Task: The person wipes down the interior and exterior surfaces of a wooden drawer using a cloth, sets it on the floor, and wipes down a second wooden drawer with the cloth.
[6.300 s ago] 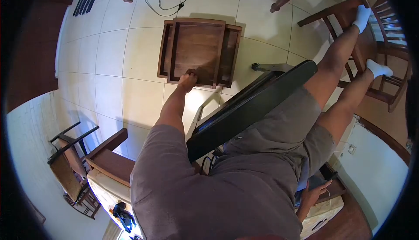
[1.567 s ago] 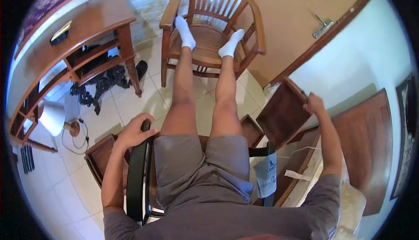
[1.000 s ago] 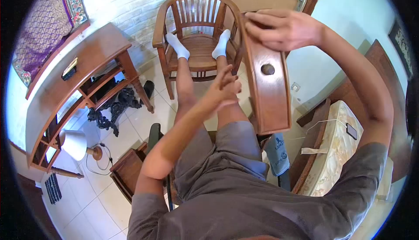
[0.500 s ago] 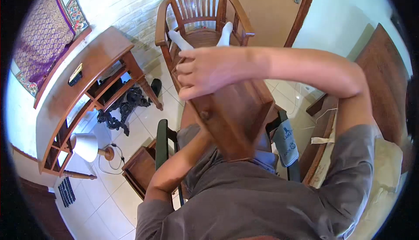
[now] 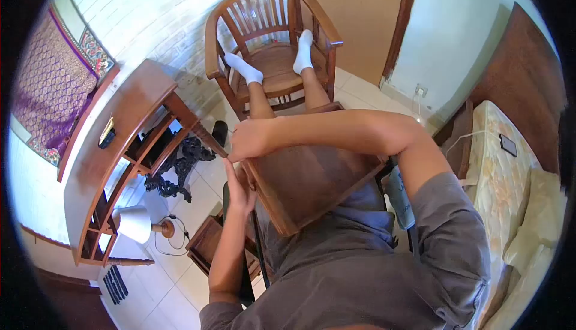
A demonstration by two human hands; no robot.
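Observation:
A dark wooden drawer [image 5: 312, 180] lies tilted over my lap, its open side facing up. My right hand [image 5: 249, 139] reaches across it and is closed on its left front corner. Just below, my left hand [image 5: 240, 187] presses against the outside of the drawer's front panel near the knob, fingers partly hidden by the right hand. Down on the floor at the left stand other wooden drawers [image 5: 207, 241], partly hidden by my left arm and the chair armrest.
My feet rest on a wooden armchair [image 5: 273, 66]. At the left are a curved wooden table [image 5: 123, 144], a lamp [image 5: 133, 223] and a black carved object [image 5: 180, 168]. A mattress [image 5: 498, 174] bearing a phone [image 5: 508, 145] is at the right.
The drawer has come from the right side onto my lap and turned open side up. My left hand has moved onto its front panel, beside my right hand.

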